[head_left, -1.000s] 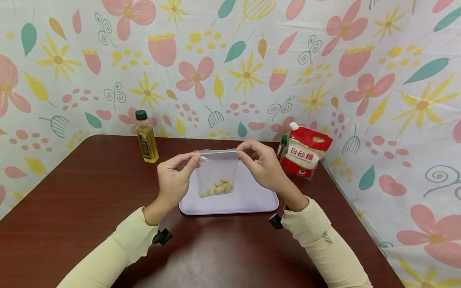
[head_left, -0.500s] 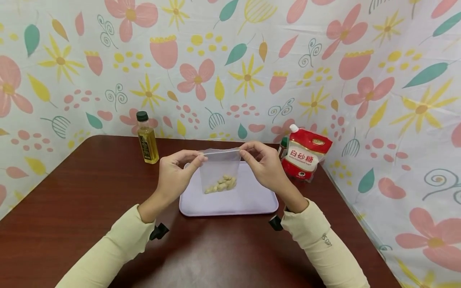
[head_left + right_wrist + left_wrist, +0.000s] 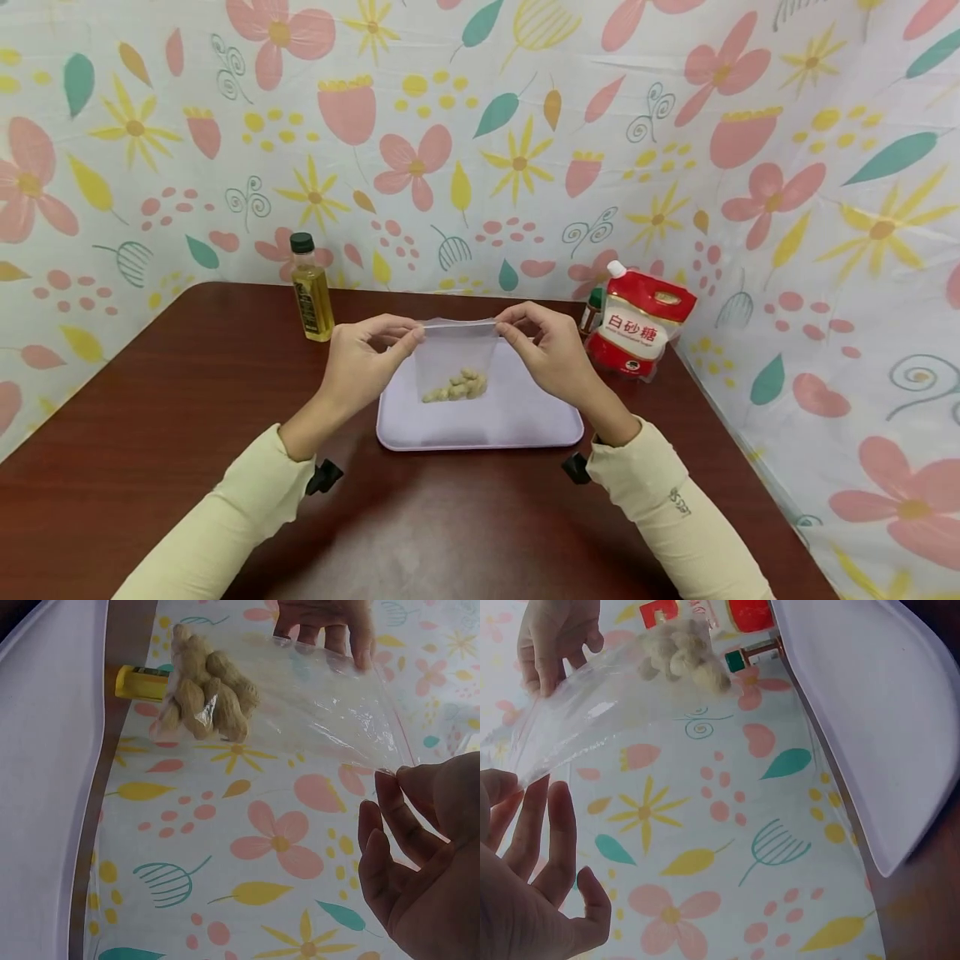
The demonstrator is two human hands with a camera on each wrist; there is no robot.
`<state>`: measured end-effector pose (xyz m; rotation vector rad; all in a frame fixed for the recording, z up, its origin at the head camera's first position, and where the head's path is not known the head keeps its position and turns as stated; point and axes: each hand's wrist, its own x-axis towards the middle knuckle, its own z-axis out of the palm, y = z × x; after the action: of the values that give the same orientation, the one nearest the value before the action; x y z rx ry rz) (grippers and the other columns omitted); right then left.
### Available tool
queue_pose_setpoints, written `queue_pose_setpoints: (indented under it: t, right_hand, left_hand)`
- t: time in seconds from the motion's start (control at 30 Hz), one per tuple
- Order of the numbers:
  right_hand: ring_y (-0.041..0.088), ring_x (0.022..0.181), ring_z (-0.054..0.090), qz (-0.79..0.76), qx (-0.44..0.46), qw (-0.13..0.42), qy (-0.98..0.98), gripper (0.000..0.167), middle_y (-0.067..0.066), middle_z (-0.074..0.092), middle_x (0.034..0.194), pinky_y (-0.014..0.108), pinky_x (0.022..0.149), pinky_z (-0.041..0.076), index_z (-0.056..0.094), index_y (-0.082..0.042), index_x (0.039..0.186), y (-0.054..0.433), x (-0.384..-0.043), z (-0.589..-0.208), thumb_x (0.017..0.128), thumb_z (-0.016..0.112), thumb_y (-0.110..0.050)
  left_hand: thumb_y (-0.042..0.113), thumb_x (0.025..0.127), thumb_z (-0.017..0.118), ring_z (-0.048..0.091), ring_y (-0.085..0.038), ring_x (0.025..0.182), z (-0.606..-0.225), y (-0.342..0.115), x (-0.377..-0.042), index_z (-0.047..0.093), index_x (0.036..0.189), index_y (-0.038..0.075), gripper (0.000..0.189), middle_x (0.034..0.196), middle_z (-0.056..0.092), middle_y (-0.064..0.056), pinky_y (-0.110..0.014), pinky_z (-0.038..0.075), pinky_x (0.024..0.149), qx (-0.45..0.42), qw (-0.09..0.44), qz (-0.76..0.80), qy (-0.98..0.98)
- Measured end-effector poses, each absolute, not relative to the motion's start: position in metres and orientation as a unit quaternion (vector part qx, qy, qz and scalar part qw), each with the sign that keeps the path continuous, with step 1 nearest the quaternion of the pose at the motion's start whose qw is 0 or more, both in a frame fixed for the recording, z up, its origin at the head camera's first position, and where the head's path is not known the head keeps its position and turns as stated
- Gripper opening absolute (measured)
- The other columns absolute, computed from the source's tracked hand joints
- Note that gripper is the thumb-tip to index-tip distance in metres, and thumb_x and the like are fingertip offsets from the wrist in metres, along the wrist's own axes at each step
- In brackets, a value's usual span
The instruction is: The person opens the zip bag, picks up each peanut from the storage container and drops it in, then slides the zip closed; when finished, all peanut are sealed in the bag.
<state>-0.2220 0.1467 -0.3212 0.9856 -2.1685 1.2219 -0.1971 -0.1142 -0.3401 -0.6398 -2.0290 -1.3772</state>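
Note:
A clear zip bag hangs upright above a pale lilac tray. Several unshelled peanuts lie heaped in its bottom, seen closest in the right wrist view. My left hand pinches the bag's upper left corner between thumb and forefinger. At the upper right corner, my right hand pinches the same top edge in the same way. The bag's mouth is stretched fairly straight between the two hands. Whether its zip is fastened cannot be made out.
An oil bottle with a dark green cap stands at the back left of the brown table. Behind the tray's right side are a red and white sugar pouch and a small green-capped bottle. A flowered cloth hangs behind.
Both hands keep their pinch on the zip bag. The bag swayed slightly right, then back left and a little lower. The whole head view has shifted slightly.

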Motion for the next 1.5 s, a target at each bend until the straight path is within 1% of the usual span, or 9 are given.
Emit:
queue_pose_setpoints:
  t: [0.17,0.47,0.67,0.8,0.9,1.1,1.23,1.37,1.5]
  right_hand:
    - [0.016,0.074,0.067,0.436,0.367,0.233,-0.788,0.005,0.001,0.071,0.087,0.029,0.054,0.046,0.071,-0.009,0.097,0.145,-0.223,-0.322,0.093,0.070,-0.011]
    - [0.009,0.073,0.060,0.415,0.381,0.209,-0.800,0.004,0.000,0.071,0.086,0.028,0.053,0.046,0.071,-0.011,0.097,0.127,-0.220,-0.326,0.093,0.070,-0.013]
    - [0.008,0.066,0.057,0.415,0.411,0.206,-0.785,0.004,-0.002,0.071,0.085,0.027,0.050,0.045,0.071,-0.009,0.095,0.110,-0.218,-0.336,0.093,0.070,-0.013]
    - [0.007,0.070,0.060,0.415,0.428,0.203,-0.777,0.005,-0.004,0.071,0.085,0.024,0.047,0.041,0.072,-0.009,0.093,0.096,-0.214,-0.344,0.093,0.070,-0.013]
    - [0.006,0.075,0.062,0.407,0.437,0.207,-0.775,0.003,-0.004,0.071,0.084,0.022,0.049,0.041,0.072,-0.010,0.091,0.084,-0.211,-0.349,0.093,0.070,-0.011]
    - [0.005,0.075,0.062,0.399,0.453,0.206,-0.770,0.003,-0.003,0.071,0.082,0.019,0.057,0.044,0.073,-0.009,0.089,0.060,-0.203,-0.358,0.092,0.071,-0.011]
    - [0.005,0.075,0.062,0.402,0.464,0.185,-0.767,0.005,-0.002,0.071,0.081,0.018,0.062,0.046,0.073,-0.007,0.090,0.044,-0.201,-0.363,0.092,0.071,-0.011]
    - [0.003,0.075,0.062,0.408,0.458,0.153,-0.774,0.004,-0.003,0.070,0.080,0.019,0.061,0.045,0.073,-0.008,0.090,0.035,-0.201,-0.367,0.092,0.070,-0.010]
    - [0.004,0.076,0.063,0.415,0.445,0.127,-0.783,0.004,-0.002,0.071,0.081,0.021,0.066,0.048,0.073,-0.007,0.090,0.030,-0.205,-0.368,0.092,0.070,-0.009]
  left_hand:
    - [0.018,0.090,0.075,0.069,-0.011,0.070,-0.340,-0.119,-0.197,0.080,0.094,0.014,0.007,0.080,0.075,0.002,-0.031,0.050,0.053,-0.243,0.291,-0.517,-0.768]
    - [0.011,0.086,0.078,0.067,-0.005,0.067,-0.345,-0.145,-0.193,0.080,0.091,0.013,0.006,0.078,0.075,0.004,-0.023,0.039,0.047,-0.261,0.317,-0.478,-0.777]
    - [0.011,0.086,0.078,0.065,-0.006,0.065,-0.346,-0.165,-0.184,0.081,0.092,0.016,0.009,0.078,0.075,0.007,-0.023,0.039,0.046,-0.242,0.322,-0.450,-0.797]
    - [0.010,0.085,0.079,0.065,-0.004,0.064,-0.350,-0.180,-0.175,0.081,0.090,0.018,0.010,0.077,0.075,0.007,-0.021,0.038,0.045,-0.234,0.314,-0.437,-0.810]
    - [0.007,0.084,0.079,0.064,-0.003,0.062,-0.354,-0.191,-0.170,0.080,0.089,0.018,0.012,0.076,0.074,0.007,-0.020,0.036,0.043,-0.230,0.311,-0.426,-0.818]
    - [0.001,0.080,0.080,0.065,-0.005,0.062,-0.364,-0.217,-0.158,0.079,0.088,0.017,0.018,0.076,0.074,0.008,-0.019,0.036,0.043,-0.224,0.313,-0.388,-0.837]
    - [-0.002,0.080,0.080,0.067,-0.007,0.063,-0.367,-0.232,-0.150,0.078,0.087,0.017,0.021,0.076,0.074,0.008,-0.019,0.039,0.046,-0.215,0.310,-0.378,-0.846]
    - [-0.003,0.081,0.078,0.066,-0.003,0.063,-0.368,-0.239,-0.148,0.078,0.088,0.016,0.020,0.076,0.074,0.005,-0.019,0.043,0.048,-0.199,0.295,-0.385,-0.852]
    - [-0.002,0.082,0.077,0.064,-0.001,0.062,-0.368,-0.243,-0.150,0.078,0.089,0.015,0.018,0.077,0.074,0.004,-0.019,0.043,0.048,-0.187,0.280,-0.379,-0.862]
